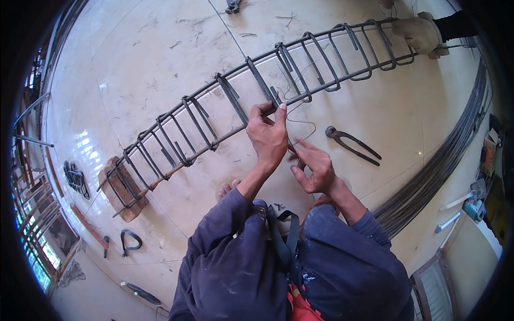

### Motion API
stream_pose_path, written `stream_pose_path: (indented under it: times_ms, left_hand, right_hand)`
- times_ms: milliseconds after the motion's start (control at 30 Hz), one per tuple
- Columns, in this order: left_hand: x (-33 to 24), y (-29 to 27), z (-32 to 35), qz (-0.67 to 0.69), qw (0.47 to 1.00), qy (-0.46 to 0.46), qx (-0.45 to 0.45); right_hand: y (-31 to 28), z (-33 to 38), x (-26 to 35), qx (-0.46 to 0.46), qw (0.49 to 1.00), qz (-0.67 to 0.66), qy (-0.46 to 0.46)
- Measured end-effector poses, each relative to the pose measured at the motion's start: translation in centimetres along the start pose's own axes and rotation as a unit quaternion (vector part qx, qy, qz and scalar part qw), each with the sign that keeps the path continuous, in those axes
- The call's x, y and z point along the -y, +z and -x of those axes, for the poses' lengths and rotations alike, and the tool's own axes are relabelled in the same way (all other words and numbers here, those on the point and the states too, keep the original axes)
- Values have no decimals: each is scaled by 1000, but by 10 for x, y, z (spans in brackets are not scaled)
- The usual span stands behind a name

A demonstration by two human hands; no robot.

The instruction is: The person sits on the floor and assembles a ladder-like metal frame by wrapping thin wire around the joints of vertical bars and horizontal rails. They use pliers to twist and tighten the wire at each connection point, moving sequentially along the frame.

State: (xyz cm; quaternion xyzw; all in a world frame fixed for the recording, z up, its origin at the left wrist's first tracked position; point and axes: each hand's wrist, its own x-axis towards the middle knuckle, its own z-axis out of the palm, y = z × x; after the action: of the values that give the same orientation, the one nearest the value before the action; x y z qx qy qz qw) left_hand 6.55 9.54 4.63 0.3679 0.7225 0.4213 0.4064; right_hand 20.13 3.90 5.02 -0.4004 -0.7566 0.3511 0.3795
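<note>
A long rebar cage (234, 130) with square stirrups runs slantwise from the lower left to the upper right. My left hand (267, 136) is closed at its near bar, thumb and fingers pinching the foot of a stirrup (261, 80) there. Thin tie wire (310, 127) loops out beside this grip, toward my right hand. Just below and to the right, my right hand (316, 167) is curled, its fingertips slightly blurred; a small dark piece shows at them, its kind unclear. Pincers (353, 145) lie on the floor right of my hands.
A brick (128, 200) props the cage's left end. At its far right end rests another person's tan-covered hand or foot (417, 35). Bundled steel rods (439, 179) curve along the right. Stirrups (76, 179) lie at left, a second pair of pincers (233, 6) at the top.
</note>
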Motion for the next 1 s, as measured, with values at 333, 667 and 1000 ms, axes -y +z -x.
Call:
stream_pose_path:
  times_ms: [333,667,1000]
  left_hand:
    - [5,0,0,-3,1000,26,-13]
    - [7,1,0,9,999,50,-15]
    - [1,-2,-2,11,999,47,-5]
  right_hand:
    - [4,14,55,75,980,114,148]
    - [-24,-6,81,173,888,-207,371]
    - [-30,13,49,270,930,242,62]
